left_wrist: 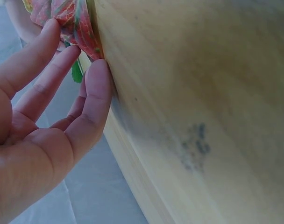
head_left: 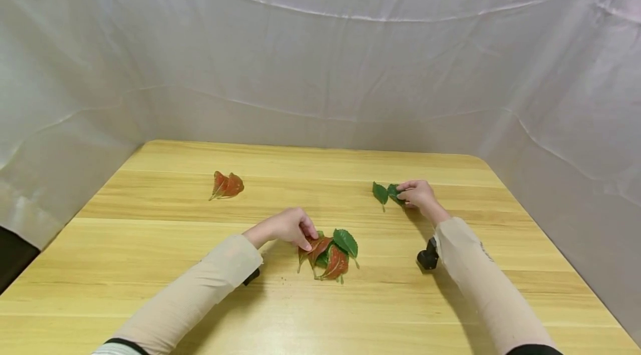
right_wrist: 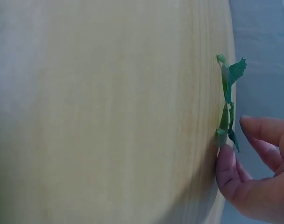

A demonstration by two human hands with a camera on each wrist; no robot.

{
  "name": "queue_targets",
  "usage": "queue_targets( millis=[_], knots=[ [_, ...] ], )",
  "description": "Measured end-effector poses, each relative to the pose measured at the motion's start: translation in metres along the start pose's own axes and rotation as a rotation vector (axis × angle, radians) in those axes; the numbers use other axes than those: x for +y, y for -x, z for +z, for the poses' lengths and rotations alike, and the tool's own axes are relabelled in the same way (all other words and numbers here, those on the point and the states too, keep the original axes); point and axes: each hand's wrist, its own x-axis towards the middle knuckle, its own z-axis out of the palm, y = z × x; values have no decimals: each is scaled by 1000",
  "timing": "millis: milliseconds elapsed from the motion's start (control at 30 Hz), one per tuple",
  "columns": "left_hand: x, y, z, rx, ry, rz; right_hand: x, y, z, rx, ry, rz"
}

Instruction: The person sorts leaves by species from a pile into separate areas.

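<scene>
In the head view, a pile of red and green leaves lies at the middle of the table, with a red leaf (head_left: 336, 262) at its front and a green leaf (head_left: 345, 241) at its right. My left hand (head_left: 292, 228) reaches into the pile's left side and pinches a red leaf (left_wrist: 81, 28) between thumb and fingertips. Farther back on the right, my right hand (head_left: 419, 196) is at a dark green leaf (head_left: 393, 192). Thumb and forefinger stand apart around that leaf's edge in the right wrist view. Another green leaf (head_left: 380, 192) lies just left of it.
Two overlapping red leaves (head_left: 228, 185) lie at the back left of the wooden table (head_left: 150, 266). Pale cloth (head_left: 320, 54) hangs behind the table and along its sides. A black wrist device (head_left: 428, 257) sits below the right sleeve.
</scene>
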Motion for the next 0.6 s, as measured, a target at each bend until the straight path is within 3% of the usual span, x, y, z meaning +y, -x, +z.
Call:
queue_targets(
  millis=[600],
  knots=[
    [0, -1, 0, -7, 15, -18, -6, 28, 1, 83, 88, -132]
  ],
)
